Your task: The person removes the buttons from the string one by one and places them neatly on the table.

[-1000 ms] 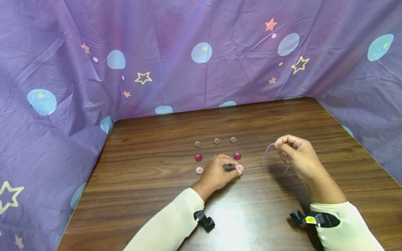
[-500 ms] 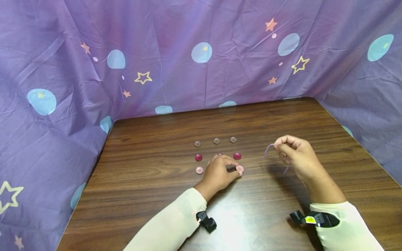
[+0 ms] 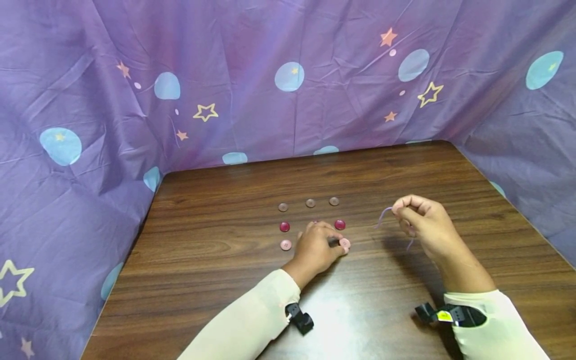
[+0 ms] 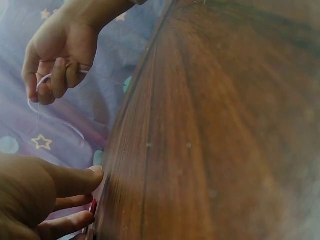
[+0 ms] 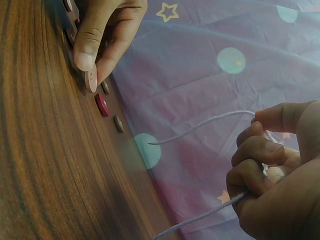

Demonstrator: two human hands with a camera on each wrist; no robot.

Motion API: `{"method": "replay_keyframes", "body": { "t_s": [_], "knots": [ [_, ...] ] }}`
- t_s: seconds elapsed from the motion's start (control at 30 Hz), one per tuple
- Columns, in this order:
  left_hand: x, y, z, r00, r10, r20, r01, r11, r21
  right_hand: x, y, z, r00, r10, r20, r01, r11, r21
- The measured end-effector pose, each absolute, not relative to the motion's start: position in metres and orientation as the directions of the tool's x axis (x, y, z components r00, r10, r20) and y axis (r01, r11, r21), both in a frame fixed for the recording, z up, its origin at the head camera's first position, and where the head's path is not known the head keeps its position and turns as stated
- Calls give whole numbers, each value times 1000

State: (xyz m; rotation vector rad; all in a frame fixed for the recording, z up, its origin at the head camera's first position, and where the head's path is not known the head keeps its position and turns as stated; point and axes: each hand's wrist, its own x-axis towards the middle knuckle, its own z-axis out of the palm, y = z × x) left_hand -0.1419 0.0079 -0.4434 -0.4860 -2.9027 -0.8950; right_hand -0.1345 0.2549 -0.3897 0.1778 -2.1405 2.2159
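My left hand (image 3: pixel 315 247) pinches a pale pink button (image 3: pixel 344 243) between thumb and finger, low over the table. In the right wrist view that button (image 5: pixel 91 79) shows its holes and a tilted edge. Raised above the tabletop to the right, my right hand (image 3: pixel 425 222) grips a thin lilac cord (image 3: pixel 382 216). One end of the cord points left toward the button, and the other hangs below the palm. Another pale pink button (image 3: pixel 285 245) lies left of my left hand. Behind it are magenta buttons (image 3: pixel 285 226), the middle one mostly hidden by my knuckles.
Farther back, a row of brownish-grey buttons (image 3: pixel 310 203) lies on the wooden table (image 3: pixel 216 295). A purple curtain (image 3: pixel 252 100) printed with stars and circles hangs behind and beside the table. Each wrist wears a black strap (image 3: pixel 299 319).
My left hand has shifted slightly right with the pink button, uncovering a bit of the middle magenta button. My right hand and the cord have stayed nearly still.
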Motion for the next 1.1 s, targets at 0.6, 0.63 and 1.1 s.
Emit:
{"method": "replay_keyframes", "body": {
  "t_s": [0.6, 0.63, 1.1],
  "knots": [
    [-143, 10, -441, -946, 298, 128, 323, 825, 463, -135, 255, -390, -992, -42, 116, -115, -33, -993],
    [-143, 10, -441, -946, 297, 130, 323, 826, 462, -135, 255, -390, -992, -49, 119, -117, -45, -992],
    [-146, 11, -442, -946, 292, 141, 324, 829, 456, -136, 256, -391, -985, -77, 155, -146, -110, -983]
  ]
}}
